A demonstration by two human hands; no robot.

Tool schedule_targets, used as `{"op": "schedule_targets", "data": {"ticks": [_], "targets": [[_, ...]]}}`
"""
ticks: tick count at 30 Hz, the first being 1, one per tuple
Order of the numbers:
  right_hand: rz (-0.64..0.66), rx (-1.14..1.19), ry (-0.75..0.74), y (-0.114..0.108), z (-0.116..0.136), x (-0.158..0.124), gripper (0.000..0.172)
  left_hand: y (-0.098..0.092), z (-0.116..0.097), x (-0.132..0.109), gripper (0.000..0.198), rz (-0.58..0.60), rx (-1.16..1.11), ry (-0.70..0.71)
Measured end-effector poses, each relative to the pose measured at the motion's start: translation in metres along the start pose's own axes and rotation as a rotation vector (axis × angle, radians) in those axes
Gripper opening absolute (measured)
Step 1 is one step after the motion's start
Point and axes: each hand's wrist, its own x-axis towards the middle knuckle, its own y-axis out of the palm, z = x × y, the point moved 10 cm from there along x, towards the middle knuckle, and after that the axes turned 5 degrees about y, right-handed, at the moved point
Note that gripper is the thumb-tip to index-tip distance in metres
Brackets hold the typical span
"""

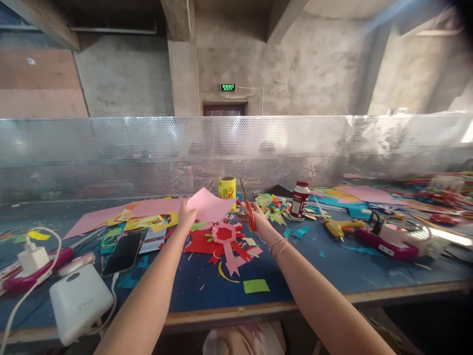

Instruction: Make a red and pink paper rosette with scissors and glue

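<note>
My left hand [187,215] is closed on the edge of a pink paper sheet [210,206], which is raised above the table. In my right hand [261,221] is a pair of red-handled scissors [251,213], blades pointing up and apart from the paper. Below and between my hands lies a pink and red paper rosette [224,234] with ribbon-like tails. Red paper [199,242] shows partly under it. Nearer the table edge are a green paper rectangle [256,286] and a curved yellow strip [226,274].
Behind my hands stands a yellow can [227,186]; a dark red bottle [299,201] is to its right. A yellow glue gun [342,227] and a power strip [388,242] lie right. A phone [123,252] and white power bank [80,301] are left. A perforated metal screen [155,153] borders the back.
</note>
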Motion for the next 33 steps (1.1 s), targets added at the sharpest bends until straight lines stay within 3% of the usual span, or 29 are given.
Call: {"op": "schedule_targets", "data": {"ticks": [4,8,14,18,22,25,28,33], "targets": [[-0.025,-0.056,0.014,-0.004,-0.004,0.001,0.034,0.018,-0.005,-0.014,0.061,0.014,-0.413,-0.102],[-0.028,-0.077,0.040,-0.004,-0.008,0.001,0.038,0.026,-0.025,-0.024,0.055,0.067,-0.666,-0.082],[-0.047,0.154,-0.007,-0.007,-0.004,0.005,0.041,0.038,-0.044,-0.033,0.062,0.164,-0.618,0.001],[-0.149,0.131,-0.006,-0.022,-0.005,0.011,0.045,0.043,-0.045,-0.037,0.062,0.179,-0.608,-0.007],[-0.141,0.059,-0.135,-0.030,0.005,0.014,0.054,0.047,-0.050,-0.038,0.053,0.303,-0.755,-0.036],[-0.110,-0.006,-0.232,-0.030,0.013,0.014,0.056,0.048,-0.040,-0.037,0.046,0.375,-0.808,-0.142],[-0.101,-0.025,-0.302,-0.031,0.020,0.013,0.057,0.052,-0.025,-0.040,0.048,0.463,-0.675,-0.219],[-0.119,-0.009,-0.345,-0.033,0.025,0.014,0.058,0.064,-0.011,-0.049,0.056,0.580,-0.511,-0.214]]}}
